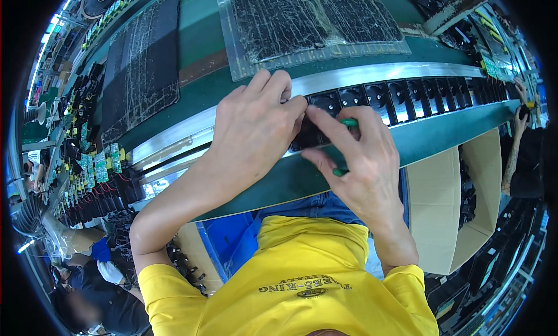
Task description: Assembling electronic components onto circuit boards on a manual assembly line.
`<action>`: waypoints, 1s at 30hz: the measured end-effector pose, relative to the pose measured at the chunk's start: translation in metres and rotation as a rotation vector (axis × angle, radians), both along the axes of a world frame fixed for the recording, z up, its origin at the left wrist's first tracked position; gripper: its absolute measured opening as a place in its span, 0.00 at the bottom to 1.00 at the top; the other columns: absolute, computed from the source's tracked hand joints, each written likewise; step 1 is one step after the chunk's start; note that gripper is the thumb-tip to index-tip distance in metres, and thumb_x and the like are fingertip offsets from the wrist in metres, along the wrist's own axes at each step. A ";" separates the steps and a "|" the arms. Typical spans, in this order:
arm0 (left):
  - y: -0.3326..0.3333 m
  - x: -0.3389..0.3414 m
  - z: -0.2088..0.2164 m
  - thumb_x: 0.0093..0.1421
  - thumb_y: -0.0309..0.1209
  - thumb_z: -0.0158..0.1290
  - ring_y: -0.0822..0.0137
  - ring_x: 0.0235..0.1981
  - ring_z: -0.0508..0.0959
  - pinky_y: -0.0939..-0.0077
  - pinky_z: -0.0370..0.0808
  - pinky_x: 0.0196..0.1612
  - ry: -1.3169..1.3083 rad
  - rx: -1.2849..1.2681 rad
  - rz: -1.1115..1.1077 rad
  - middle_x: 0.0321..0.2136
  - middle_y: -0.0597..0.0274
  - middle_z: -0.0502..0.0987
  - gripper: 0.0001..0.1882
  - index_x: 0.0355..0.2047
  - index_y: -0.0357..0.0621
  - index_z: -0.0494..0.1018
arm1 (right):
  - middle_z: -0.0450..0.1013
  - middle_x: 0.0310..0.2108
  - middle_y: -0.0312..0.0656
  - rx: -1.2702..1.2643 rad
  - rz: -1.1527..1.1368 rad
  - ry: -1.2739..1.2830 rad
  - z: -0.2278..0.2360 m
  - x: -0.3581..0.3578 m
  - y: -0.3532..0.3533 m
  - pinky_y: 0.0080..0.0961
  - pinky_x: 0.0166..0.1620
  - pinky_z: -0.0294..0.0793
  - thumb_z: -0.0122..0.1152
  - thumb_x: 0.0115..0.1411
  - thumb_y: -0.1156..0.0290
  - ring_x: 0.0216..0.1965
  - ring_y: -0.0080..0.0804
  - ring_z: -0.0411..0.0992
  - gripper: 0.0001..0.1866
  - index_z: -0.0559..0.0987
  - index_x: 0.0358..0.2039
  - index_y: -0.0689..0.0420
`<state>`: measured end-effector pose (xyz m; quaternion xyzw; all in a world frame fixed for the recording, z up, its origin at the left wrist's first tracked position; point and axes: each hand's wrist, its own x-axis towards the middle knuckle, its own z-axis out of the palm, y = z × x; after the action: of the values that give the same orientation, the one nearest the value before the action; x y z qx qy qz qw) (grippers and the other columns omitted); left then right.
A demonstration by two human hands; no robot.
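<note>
A row of black plastic housings (397,101) with round recesses lies in the metal-edged channel of the bench. At the row's near left end, my left hand (256,118) is closed with its fingers curled down. Its fingertips meet the black parts, and what they pinch is hidden. Close on its right, my right hand (366,162) is wrapped round a small hand tool with green grips (349,122). One grip shows by the index finger, the other near the thumb. The tool's working end is covered by my fingers and cannot be made out.
Beyond the channel lie scratched dark mats (279,25). At left hang green circuit boards (102,166) with wires. An open cardboard box (433,205) stands by the bench's near edge at right, a blue bin (224,243) below. Co-workers are at far right (526,156) and lower left (104,295).
</note>
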<state>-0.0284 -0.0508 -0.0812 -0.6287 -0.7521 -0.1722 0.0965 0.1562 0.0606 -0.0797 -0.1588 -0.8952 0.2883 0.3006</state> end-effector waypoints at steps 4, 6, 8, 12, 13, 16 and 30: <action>-0.005 -0.003 0.007 0.61 0.30 0.69 0.59 0.37 0.78 0.65 0.78 0.35 -0.021 -0.061 0.014 0.41 0.62 0.74 0.03 0.34 0.48 0.87 | 0.75 0.42 0.39 -0.429 0.154 0.209 0.019 -0.013 0.006 0.27 0.41 0.74 0.72 0.72 0.67 0.38 0.30 0.71 0.18 0.85 0.60 0.58; -0.006 -0.005 0.011 0.62 0.31 0.69 0.59 0.37 0.78 0.64 0.78 0.34 -0.106 -0.092 0.026 0.42 0.61 0.75 0.03 0.34 0.47 0.87 | 0.74 0.38 0.39 -0.801 0.312 0.454 0.021 -0.027 0.019 0.25 0.39 0.71 0.61 0.79 0.62 0.35 0.28 0.69 0.17 0.82 0.59 0.59; -0.006 -0.005 0.011 0.62 0.31 0.69 0.58 0.37 0.79 0.63 0.78 0.34 -0.153 -0.105 0.025 0.42 0.61 0.75 0.04 0.34 0.47 0.87 | 0.74 0.36 0.38 -0.981 0.386 0.577 0.020 -0.040 0.026 0.25 0.39 0.70 0.56 0.83 0.60 0.34 0.27 0.68 0.17 0.81 0.59 0.60; -0.007 -0.006 0.010 0.62 0.32 0.68 0.57 0.37 0.80 0.61 0.78 0.33 -0.187 -0.128 0.040 0.42 0.59 0.75 0.04 0.35 0.47 0.86 | 0.69 0.31 0.36 -1.015 0.313 0.695 0.008 -0.078 0.019 0.23 0.36 0.65 0.39 0.87 0.53 0.31 0.25 0.64 0.24 0.80 0.50 0.56; -0.008 -0.007 0.009 0.62 0.32 0.68 0.57 0.37 0.80 0.61 0.78 0.33 -0.191 -0.123 0.043 0.42 0.59 0.75 0.04 0.35 0.47 0.86 | 0.69 0.31 0.36 -1.012 0.315 0.689 0.004 -0.082 0.019 0.23 0.36 0.65 0.39 0.87 0.53 0.31 0.25 0.64 0.24 0.80 0.50 0.56; -0.008 -0.010 0.003 0.63 0.33 0.67 0.56 0.37 0.81 0.60 0.79 0.33 -0.203 -0.104 0.028 0.42 0.58 0.75 0.04 0.35 0.48 0.87 | 0.68 0.32 0.34 -1.021 0.293 0.682 -0.006 -0.093 0.019 0.23 0.36 0.63 0.42 0.86 0.54 0.31 0.24 0.62 0.22 0.80 0.50 0.56; -0.010 -0.004 -0.007 0.61 0.34 0.67 0.56 0.39 0.82 0.59 0.76 0.34 -0.228 -0.087 0.136 0.43 0.62 0.74 0.05 0.37 0.50 0.87 | 0.63 0.29 0.32 -1.143 0.497 0.581 -0.021 -0.100 0.035 0.26 0.31 0.56 0.44 0.85 0.57 0.28 0.22 0.57 0.17 0.72 0.39 0.52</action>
<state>-0.0326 -0.0612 -0.0878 -0.5563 -0.8058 -0.2029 -0.0054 0.0564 0.0959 -0.1011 0.0015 -0.4956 0.8066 0.3222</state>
